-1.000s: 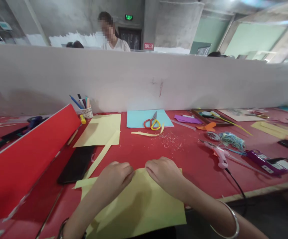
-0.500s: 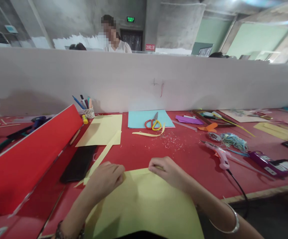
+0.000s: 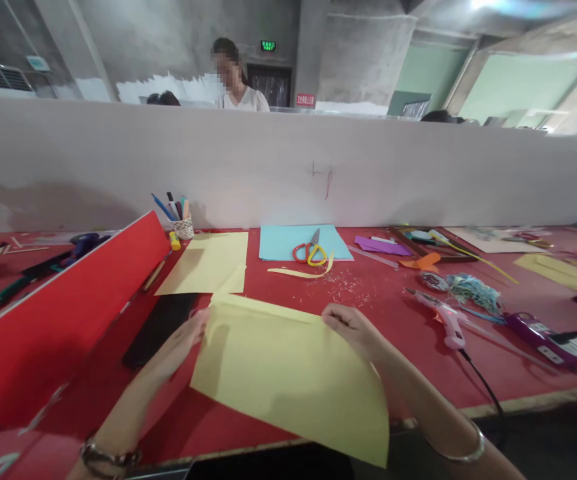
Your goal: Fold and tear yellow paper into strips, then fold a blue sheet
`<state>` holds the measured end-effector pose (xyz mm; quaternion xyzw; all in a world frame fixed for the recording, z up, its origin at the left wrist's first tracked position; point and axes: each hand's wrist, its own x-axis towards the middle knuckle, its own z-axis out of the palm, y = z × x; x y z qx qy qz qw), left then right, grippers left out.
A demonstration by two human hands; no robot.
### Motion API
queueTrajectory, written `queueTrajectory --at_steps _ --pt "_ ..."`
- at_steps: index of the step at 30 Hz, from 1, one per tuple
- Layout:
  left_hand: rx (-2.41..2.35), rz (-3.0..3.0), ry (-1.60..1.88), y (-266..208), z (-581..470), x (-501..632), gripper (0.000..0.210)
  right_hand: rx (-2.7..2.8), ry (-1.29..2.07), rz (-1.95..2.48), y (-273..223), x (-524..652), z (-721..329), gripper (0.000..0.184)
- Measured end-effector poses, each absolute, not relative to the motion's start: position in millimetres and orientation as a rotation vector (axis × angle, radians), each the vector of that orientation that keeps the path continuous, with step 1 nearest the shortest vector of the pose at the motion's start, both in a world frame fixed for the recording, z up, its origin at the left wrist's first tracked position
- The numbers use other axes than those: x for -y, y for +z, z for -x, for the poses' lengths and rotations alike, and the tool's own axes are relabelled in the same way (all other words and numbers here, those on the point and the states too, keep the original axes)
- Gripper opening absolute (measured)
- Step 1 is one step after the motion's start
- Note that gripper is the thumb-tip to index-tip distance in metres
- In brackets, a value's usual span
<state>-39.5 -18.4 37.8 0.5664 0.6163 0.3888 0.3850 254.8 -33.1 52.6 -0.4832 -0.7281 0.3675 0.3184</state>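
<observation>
A large yellow sheet of paper (image 3: 288, 373) hangs tilted over the near edge of the table, with a narrow fold or strip along its top edge. My right hand (image 3: 356, 330) pinches the sheet at its upper right corner, fingers curled. At the upper left edge my left hand (image 3: 188, 337) grips the same sheet; some of its fingers are hidden behind the paper. Beyond the sheet, scissors (image 3: 309, 252) with red and yellow handles lie on light blue paper (image 3: 278, 241). Another yellow sheet (image 3: 213, 257) lies flat to the left of them.
A long red board (image 3: 73, 313) leans on the left, beside a black phone-like slab (image 3: 158, 330). A pen cup (image 3: 183, 228) stands at the white partition (image 3: 248, 160). To the right lie a pink glue gun (image 3: 448, 323) with its cord and a purple power strip (image 3: 543, 339).
The yellow sheet has been lifted and turned, its left side raised. My left hand has shifted left to the sheet's side edge; my right hand has moved slightly right.
</observation>
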Motion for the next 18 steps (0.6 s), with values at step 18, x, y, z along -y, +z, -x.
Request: queueTrajectory --at_steps 18 --pt "-1.38 -1.886 0.86 45.8 -30.5 -31.1 0.029 2.118 0.413 1.741 63.1 -9.9 -191.4 0.02"
